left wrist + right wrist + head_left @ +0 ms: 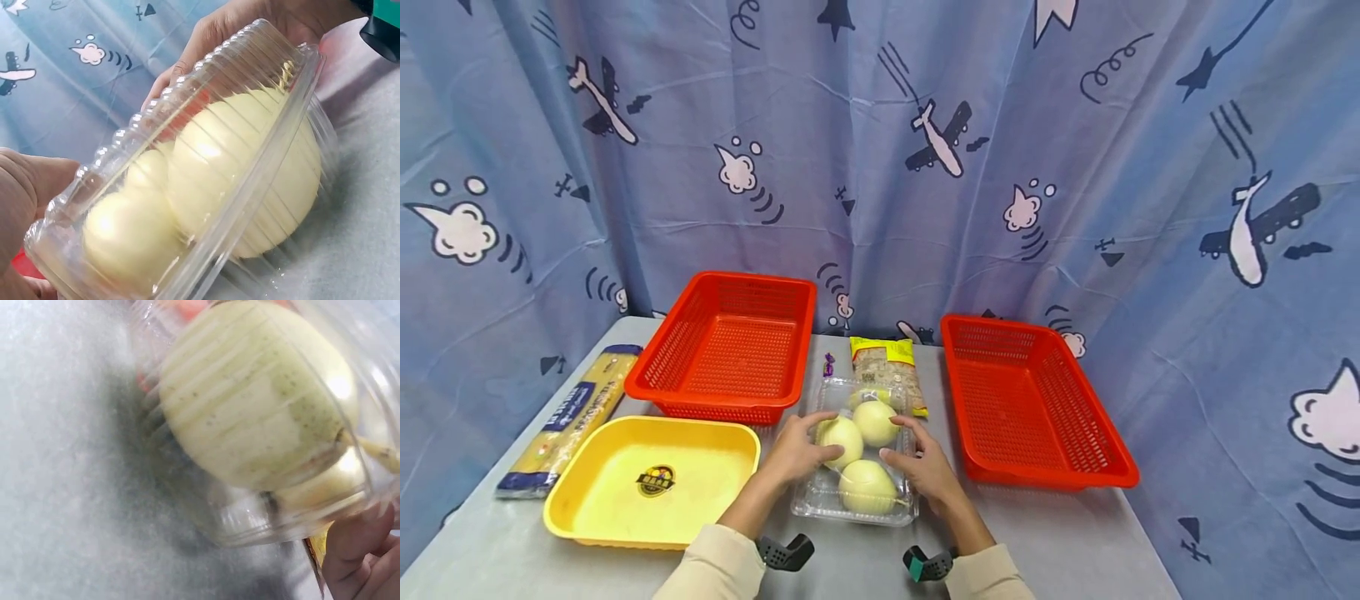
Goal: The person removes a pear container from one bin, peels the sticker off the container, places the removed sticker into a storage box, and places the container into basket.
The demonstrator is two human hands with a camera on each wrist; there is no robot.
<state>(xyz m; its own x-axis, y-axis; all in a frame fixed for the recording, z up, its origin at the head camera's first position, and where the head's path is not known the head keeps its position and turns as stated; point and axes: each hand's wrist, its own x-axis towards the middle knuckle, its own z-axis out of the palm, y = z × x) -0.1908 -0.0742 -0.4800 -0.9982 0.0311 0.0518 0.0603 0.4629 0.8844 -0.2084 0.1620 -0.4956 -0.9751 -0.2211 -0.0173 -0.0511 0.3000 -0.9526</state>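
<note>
A clear plastic clamshell box (pixel 854 510) with its lid down holds three pale yellow pears (pixel 867 487) at the middle of the table. My left hand (pixel 797 450) grips its left side, thumb and index finger curved over the lid. On the opposite side my right hand (pixel 931 468) holds the box, its thumb lying on the lid. In the left wrist view the ribbed lid (pixel 187 119) stands between both hands. A pear (pixel 250 406) with a stem shows through the plastic in the right wrist view, with my right thumb (pixel 356 544) at the box's edge. Some fingers are hidden.
Two red baskets (pixel 722 400) (pixel 1045 479) stand left and right behind the box. A yellow tray (pixel 625 508) lies at front left, beside a long noodle-like packet (pixel 568 417). Behind the box are a yellow-topped bag (pixel 883 358) and a small purple wrapped piece (pixel 829 365).
</note>
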